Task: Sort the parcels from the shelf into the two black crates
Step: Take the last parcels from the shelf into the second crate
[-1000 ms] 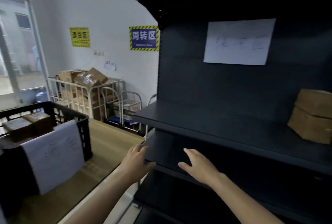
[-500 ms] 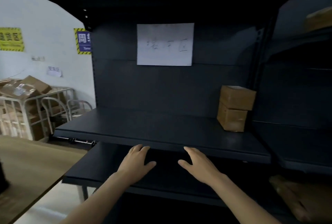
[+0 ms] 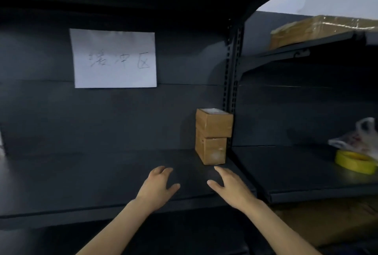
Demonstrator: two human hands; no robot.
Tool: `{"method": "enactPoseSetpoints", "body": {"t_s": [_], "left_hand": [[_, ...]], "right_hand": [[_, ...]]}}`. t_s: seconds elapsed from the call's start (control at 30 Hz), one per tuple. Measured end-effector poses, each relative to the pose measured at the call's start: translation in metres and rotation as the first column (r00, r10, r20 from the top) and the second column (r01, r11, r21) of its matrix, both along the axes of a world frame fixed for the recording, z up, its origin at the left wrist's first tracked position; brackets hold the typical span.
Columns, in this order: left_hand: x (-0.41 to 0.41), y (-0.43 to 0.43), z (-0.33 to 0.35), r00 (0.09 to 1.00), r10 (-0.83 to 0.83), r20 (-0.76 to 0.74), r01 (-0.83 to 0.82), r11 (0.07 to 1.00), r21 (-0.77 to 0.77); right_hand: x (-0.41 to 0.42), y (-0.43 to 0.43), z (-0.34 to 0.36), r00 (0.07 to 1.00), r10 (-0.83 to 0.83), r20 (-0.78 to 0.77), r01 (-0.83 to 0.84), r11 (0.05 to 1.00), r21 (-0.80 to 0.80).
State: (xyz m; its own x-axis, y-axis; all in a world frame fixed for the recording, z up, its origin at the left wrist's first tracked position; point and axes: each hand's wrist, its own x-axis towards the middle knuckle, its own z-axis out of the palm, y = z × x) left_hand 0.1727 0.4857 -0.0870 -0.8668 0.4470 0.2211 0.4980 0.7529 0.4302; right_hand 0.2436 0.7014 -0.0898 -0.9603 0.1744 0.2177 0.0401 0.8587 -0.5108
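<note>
- On the dark shelf (image 3: 102, 183), at its right end, the top box (image 3: 214, 123) sits on the bottom box (image 3: 211, 150).
- The pile stands tall, and one corner points at you. The top box sticks out a bit to the right.
- Your left hand (image 3: 157, 188) and right hand (image 3: 231, 188) are open, fingers spread, holding nothing. Your right fingertips are near the bottom box, not touching.
- A paper sign (image 3: 114, 58) hangs on the back wall. A yellow tape roll (image 3: 354, 161) and a plastic bag (image 3: 362, 136) lie on the next shelf to the right.
</note>
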Motion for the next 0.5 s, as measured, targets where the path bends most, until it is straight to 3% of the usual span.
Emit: {"method": "enactPoseSetpoints", "body": {"t_s": [0.3, 0.5], "left_hand": [[-0.09, 0.068, 0.024, 0.985, -0.162, -0.057, 0.162, 0.987, 0.0], [-0.132, 0.102, 0.046, 0.974, -0.211, -0.084, 0.219, 0.972, 0.089]], "right_hand": [[-0.054, 0.053, 0.017, 0.984, -0.149, -0.094, 0.144, 0.988, -0.053], [-0.081, 0.082, 0.031, 0.959, -0.243, -0.147, 0.233, 0.969, -0.084]]}}
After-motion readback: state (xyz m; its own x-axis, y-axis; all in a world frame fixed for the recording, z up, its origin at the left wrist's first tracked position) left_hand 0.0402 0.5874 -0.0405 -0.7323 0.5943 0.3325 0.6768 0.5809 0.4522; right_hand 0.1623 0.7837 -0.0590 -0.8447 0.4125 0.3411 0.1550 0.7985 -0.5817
